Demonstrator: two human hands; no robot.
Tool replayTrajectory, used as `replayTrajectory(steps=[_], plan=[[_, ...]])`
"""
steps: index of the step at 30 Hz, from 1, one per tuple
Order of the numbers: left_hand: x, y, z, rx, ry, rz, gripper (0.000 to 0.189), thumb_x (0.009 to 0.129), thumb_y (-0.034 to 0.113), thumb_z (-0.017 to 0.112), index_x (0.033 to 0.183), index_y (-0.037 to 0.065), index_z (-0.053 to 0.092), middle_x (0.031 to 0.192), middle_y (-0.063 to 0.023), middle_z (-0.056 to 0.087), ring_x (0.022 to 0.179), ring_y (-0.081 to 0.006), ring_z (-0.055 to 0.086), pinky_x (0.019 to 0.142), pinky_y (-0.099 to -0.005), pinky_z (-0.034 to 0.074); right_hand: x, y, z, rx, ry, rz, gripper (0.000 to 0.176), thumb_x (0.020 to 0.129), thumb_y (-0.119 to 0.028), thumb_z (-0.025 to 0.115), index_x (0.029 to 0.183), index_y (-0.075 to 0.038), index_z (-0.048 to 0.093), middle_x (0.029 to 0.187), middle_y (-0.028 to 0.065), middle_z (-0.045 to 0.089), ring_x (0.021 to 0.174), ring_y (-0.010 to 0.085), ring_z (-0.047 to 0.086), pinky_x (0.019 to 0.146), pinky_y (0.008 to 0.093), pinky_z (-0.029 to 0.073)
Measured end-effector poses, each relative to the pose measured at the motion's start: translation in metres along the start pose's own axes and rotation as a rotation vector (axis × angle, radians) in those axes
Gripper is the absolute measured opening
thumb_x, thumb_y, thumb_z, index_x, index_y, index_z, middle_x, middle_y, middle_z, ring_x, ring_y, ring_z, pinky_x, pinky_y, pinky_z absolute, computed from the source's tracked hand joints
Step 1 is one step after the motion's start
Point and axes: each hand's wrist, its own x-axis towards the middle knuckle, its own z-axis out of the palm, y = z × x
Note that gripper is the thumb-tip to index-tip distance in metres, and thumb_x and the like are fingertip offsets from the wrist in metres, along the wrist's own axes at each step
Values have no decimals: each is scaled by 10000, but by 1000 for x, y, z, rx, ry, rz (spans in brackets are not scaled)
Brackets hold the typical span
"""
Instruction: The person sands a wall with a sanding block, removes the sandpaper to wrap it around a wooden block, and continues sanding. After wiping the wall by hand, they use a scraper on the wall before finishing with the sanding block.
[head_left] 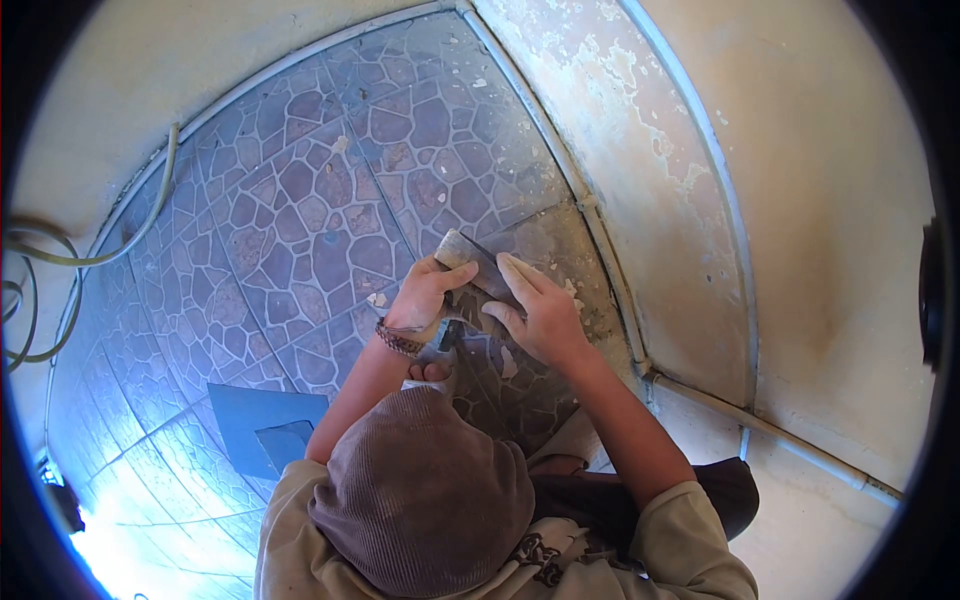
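My left hand, with a bracelet at its wrist, is closed on a pale, rough-faced block, thumb lying across it. My right hand is to its right, fingers and thumb closed round a dark, flat, pointed tool. The tool's thin tip reaches up and left to the block's top edge. Whitish dust covers the fingers of both hands. The lower part of the block is partly hidden between the hands. Below them a foot shows in front of the cap.
Stone-patterned tiles cover the floor, with pale flakes scattered about. A pipe follows the peeling wall at right. A hose loops at left. A blue-grey sheet lies at lower left.
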Motion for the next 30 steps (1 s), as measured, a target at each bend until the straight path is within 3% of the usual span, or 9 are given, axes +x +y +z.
replayTrajectory(steps=[5,8,15,18,24,30], plan=[[-13,12,10,-111,-56,10,344,878,192,659,1103,-47,557,1013,-79,635,897,-172,627,784,-334,516,0,8,12,-109,82,-57,458,849,-135,643,1261,29,526,1202,231,577,1089,350,582,892,381,495],[-14,-8,23,-94,-88,187,366,887,165,650,1169,-29,521,1082,-72,610,953,-154,596,837,-325,482,1,10,17,-180,124,-98,427,837,-98,632,1235,32,548,1175,238,580,1057,370,584,878,393,499],[3,-25,22,-40,87,207,295,952,150,543,1216,22,502,1089,-41,593,934,-97,570,789,-260,477,6,1,27,-229,199,-98,386,816,-75,637,1193,-2,596,1149,224,565,1008,386,569,868,435,480],[3,-25,30,-150,202,312,310,996,197,457,1234,0,484,1148,-99,583,1024,-192,597,878,-342,496,10,-3,28,-231,224,-84,383,815,-83,646,1190,-16,605,1146,216,560,1014,383,557,872,440,464],[3,-15,26,-186,171,248,434,1022,349,350,1238,-4,483,1141,-119,584,1010,-202,599,860,-343,496,10,-2,36,-172,225,-43,394,816,-99,654,1200,-24,607,1176,231,530,1047,390,531,905,447,429],[6,-18,20,-22,222,242,279,988,202,455,1184,11,506,1040,-72,606,939,-156,606,796,-289,499,10,-3,34,-49,147,-16,397,809,-93,659,1198,-29,614,1190,242,520,1051,398,519,912,456,419]])
